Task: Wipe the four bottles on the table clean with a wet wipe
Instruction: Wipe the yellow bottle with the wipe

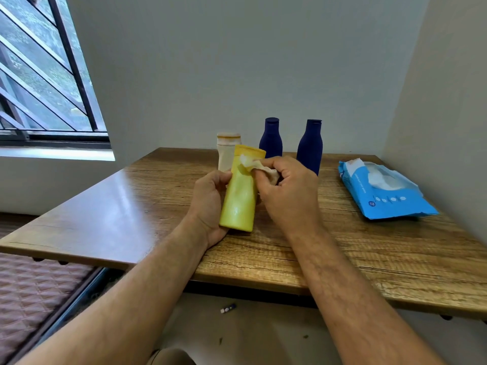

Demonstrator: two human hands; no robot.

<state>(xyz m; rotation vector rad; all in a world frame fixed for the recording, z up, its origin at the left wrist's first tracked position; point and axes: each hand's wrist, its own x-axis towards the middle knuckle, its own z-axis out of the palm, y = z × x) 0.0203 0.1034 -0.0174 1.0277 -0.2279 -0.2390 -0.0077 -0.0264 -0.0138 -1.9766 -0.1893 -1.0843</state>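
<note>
From the head camera, looking down over both bare forearms, the left hand (208, 204) grips a yellow bottle (241, 191) from its left side, fingers curled round the body and the base tucked against the palm, so the bottle is held above the wooden table (147, 206) and leans slightly, cap end pointing away from the person. The right hand (287, 191) has its fingers bunched together, pinching a crumpled wet wipe (259, 168) and pressing it against the upper right part of the yellow bottle, just below the cap. Three more bottles stand upright at the far side of the table, close to the wall: a cream bottle (226, 151) directly behind the yellow one and partly hidden by it, a dark blue bottle (271, 138) to its right, and a second dark blue bottle (310, 146) further right — this one stands a little nearer to the person than the first. At the right of the table lies a blue pack of wipes (384, 191), flat, with its top flap open and a white sheet showing in the opening. A barred window (44, 75) fills the far left. Below the near table edge, on the pale floor, lies a small tube-like item (228, 308) — too small to tell what it is. A quilted brownish mat (34, 293) covers the lower left.
</note>
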